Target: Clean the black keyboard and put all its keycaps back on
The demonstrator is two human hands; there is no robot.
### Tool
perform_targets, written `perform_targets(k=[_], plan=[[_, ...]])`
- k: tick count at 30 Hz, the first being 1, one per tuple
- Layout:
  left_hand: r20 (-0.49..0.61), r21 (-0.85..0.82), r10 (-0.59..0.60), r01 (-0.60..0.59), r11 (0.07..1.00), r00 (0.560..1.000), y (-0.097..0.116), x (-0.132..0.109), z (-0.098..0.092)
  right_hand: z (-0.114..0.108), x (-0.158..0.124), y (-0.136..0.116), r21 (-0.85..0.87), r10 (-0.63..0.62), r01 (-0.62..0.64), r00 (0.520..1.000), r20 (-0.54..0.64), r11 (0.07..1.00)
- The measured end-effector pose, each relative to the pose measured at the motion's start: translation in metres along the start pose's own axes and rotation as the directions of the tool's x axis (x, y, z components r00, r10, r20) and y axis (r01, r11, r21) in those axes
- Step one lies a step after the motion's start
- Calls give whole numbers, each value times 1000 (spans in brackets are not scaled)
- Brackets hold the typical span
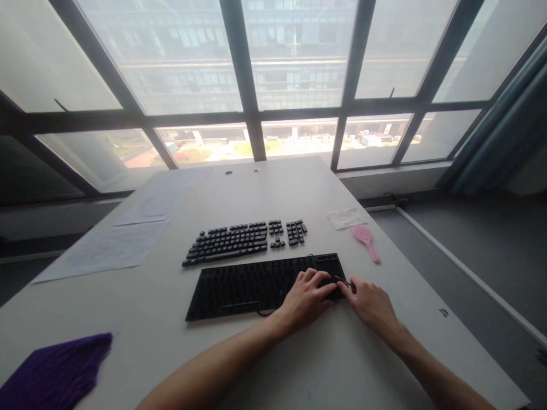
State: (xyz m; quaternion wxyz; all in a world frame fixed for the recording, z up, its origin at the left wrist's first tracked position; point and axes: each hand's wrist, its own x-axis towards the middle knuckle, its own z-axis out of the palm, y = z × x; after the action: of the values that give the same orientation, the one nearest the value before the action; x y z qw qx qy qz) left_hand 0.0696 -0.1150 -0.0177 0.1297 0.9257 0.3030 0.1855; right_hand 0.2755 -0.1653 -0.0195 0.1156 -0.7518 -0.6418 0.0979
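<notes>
A black keyboard base [252,285], stripped of its keycaps, lies on the white table in front of me. My left hand [305,299] rests over its right part, fingers spread and bent, touching the number-pad area. At the right end, my right hand [371,302] is closed, with thumb and index finger pinched together. A thin dark item [342,280] shows at those fingertips; its kind is too small to make out. Behind the base, the loose black keycaps [231,242] are laid out in keyboard order, number-pad block included.
A pink hairbrush [363,239] and a crumpled white wipe [346,218] lie at the table's right side. Paper sheets [102,250] cover part of the left. Purple cloth [55,370] sits near left. The white table [273,193] reaches toward large windows.
</notes>
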Motion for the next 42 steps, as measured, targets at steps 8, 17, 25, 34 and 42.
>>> perform_targets(k=[8, 17, 25, 34, 42], plan=[[-5, -92, -34, 33, 995, 999, 1, 3, 0, 3, -2, 0, -85, -31, 33, 999, 23, 996], [-22, -138, -49, 46, 989, 999, 0, 3, 0, 12, -1, 13, -39, -137, 132, 975, -174, 990], [-10, -76, -25, 24, 997, 1000, 2, 3, 0, -17, 58, -5, 93, -130, 166, 941, -312, 982], [25, 33, -10, 9, 999, 1000, 6, 1, 1, 9, 166, -57, -22, -127, 129, 989, 70, 991], [33, 19, 1, -2, 1000, 999, 7, 1, -1, 16, 179, -53, -44, -208, 215, 969, 131, 976]])
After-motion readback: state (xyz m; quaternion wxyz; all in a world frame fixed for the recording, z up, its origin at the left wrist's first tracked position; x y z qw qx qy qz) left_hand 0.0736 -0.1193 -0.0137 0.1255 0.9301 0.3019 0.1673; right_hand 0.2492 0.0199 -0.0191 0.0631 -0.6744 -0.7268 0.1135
